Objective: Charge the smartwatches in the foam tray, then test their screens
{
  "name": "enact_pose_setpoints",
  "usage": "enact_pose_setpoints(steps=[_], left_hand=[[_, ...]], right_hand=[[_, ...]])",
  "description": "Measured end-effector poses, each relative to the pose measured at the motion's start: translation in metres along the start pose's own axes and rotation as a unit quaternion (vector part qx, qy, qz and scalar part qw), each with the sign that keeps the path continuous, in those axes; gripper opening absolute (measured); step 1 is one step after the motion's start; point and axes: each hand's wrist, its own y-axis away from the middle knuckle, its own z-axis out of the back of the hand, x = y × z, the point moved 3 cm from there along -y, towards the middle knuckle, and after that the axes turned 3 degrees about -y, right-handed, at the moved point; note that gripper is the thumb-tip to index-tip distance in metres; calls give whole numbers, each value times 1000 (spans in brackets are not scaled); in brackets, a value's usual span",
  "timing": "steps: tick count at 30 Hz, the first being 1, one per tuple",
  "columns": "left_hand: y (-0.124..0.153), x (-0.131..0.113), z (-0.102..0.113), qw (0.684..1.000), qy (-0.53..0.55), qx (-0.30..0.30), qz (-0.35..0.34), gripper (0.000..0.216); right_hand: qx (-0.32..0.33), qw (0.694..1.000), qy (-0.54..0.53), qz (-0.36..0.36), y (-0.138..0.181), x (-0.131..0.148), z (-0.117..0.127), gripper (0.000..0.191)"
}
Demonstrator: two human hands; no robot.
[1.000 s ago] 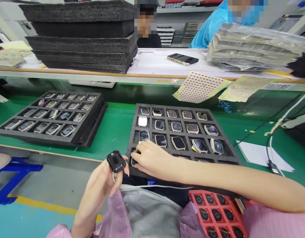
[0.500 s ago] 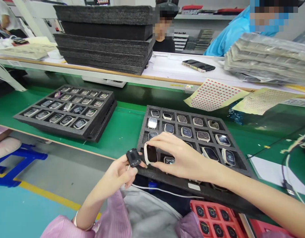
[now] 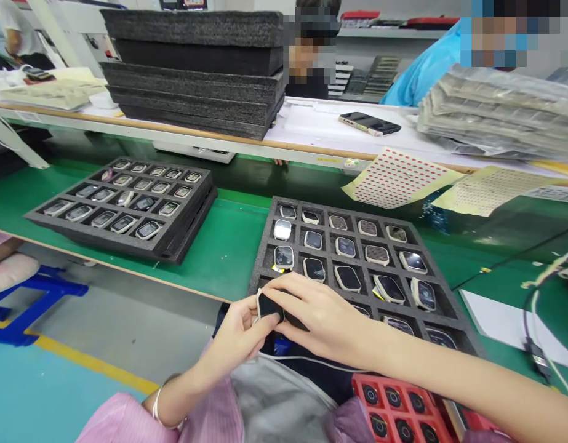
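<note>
A smartwatch (image 3: 266, 307) with a pale case and dark screen is between my two hands, low over the near left corner of the black foam tray (image 3: 424, 237). My left hand (image 3: 240, 332) is closed on it, with the thumb against the screen. From the right, my right hand (image 3: 318, 307) reaches over and grips the watch's edge with its fingers. More smartwatches lie in the tray's compartments, among them a watch (image 3: 284, 256) just beyond my hands. The small black block from the earlier picture is hidden now.
To the left, a second foam tray (image 3: 173, 249) of watches lies on the green bench (image 3: 232, 231). A red tray (image 3: 386, 408) with round black parts is below my right forearm. Stacked foam (image 3: 191, 86) and a phone (image 3: 369, 122) occupy the shelf. Cables (image 3: 535, 307) hang right.
The watch has come down and slightly left. My left hand has moved up to it and now grips it. The black block on my left fingers has gone out of sight.
</note>
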Motion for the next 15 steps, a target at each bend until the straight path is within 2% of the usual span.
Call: enact_pose_setpoints(steps=[6,10,15], left_hand=[[4,0,1,998,17,-23,-47,27],[4,2,2,999,10,-22,-30,28],[5,3,2,999,8,-15,-31,24]], right_hand=[[-11,999,-51,-9,4,-3,-7,22],[0,997,-73,-19,4,-8,-8,31],[2,997,-73,-27,4,-10,-9,32]])
